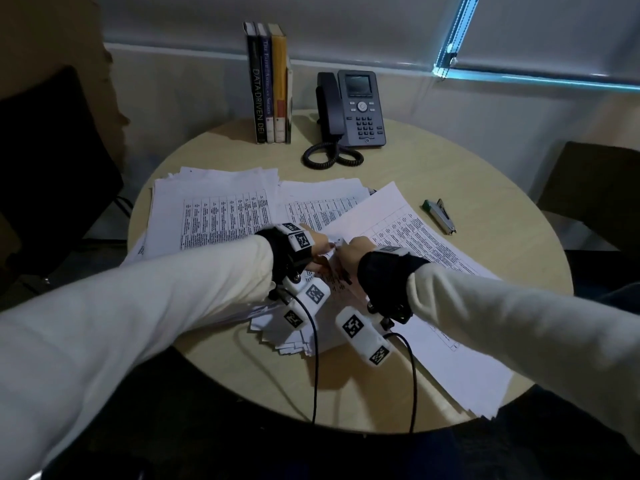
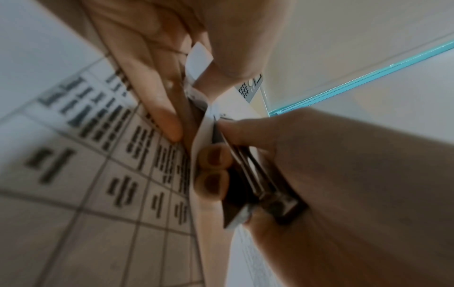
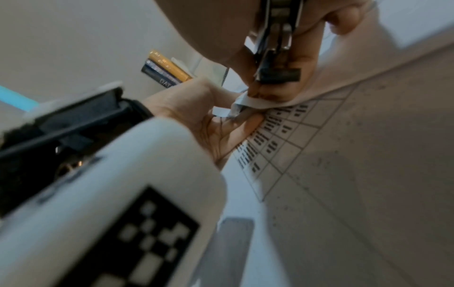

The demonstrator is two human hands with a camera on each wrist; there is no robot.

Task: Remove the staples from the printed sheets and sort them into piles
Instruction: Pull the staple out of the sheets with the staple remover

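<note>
A stapled set of printed table sheets (image 1: 398, 237) lies slanted on the right of the round table (image 1: 485, 188). My left hand (image 1: 325, 248) pinches its near-left corner (image 2: 199, 64) between thumb and fingers and lifts it off the stack. My right hand (image 1: 342, 252) grips a small metal staple remover (image 2: 245, 165) with a black part (image 3: 280, 74). Its tip sits at that pinched corner, right by the left fingers (image 2: 169, 124). The staple itself is hidden. Two piles of loose printed sheets lie behind, a left pile (image 1: 221, 209) and a middle pile (image 1: 322, 202).
Another fanned pile (image 1: 294, 339) lies under my wrists near the front edge. A green-ended stapler (image 1: 440, 216) rests to the right of the sheets. Upright books (image 1: 270, 88) and a desk phone (image 1: 360, 109) with its coiled cord stand at the back. Dark chairs flank the table.
</note>
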